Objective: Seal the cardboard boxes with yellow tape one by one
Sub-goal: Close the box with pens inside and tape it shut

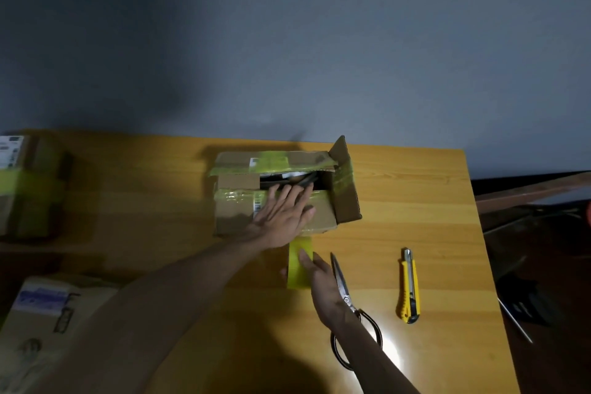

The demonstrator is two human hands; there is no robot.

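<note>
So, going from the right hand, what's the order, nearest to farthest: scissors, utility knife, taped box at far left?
1. Scissors, just beside the right hand pinching yellow tape.
2. Utility knife, farther right.
3. Taped box, far left edge.

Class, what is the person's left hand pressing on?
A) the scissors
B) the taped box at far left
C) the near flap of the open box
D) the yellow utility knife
C: the left hand lies flat, fingers straight, on the near flap of the open box.

Taped box [22,189] cut off at left edge, blurred. Scissors [341,281] handles partly behind right forearm [367,349]. Open box [347,198] contents indistinct.
</note>
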